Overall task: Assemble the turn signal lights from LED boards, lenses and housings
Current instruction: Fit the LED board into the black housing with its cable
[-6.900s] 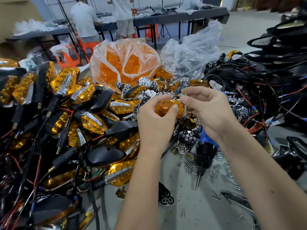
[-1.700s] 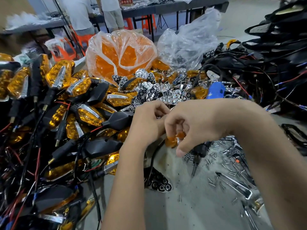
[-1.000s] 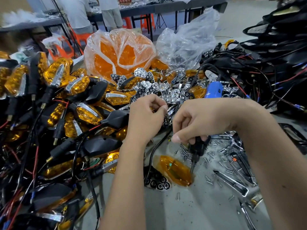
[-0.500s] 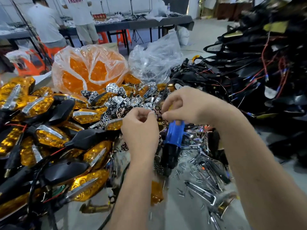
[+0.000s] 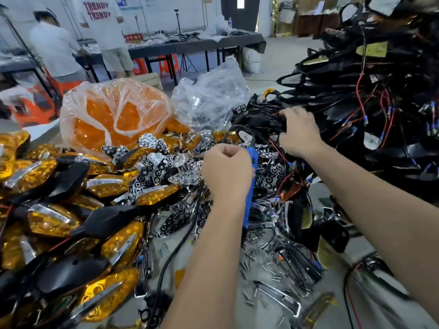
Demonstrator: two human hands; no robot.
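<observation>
Here, the right hand (image 5: 299,134) curls its fingers around a black wired plastic housing (image 5: 263,122); the left hand (image 5: 226,170), fingers curled, grips the blue electric screwdriver (image 5: 250,176).

There is one view only, from a camera worn on the person's head, looking forward and steeply down over both forearms. It sits close above the cluttered grey worktable (image 5: 370,302), with the near edge out of sight and dark long tables (image 5: 194,45) far behind.

Grey floor (image 5: 280,60), dark tables (image 5: 194,45), white wall (image 5: 166,10)
</observation>
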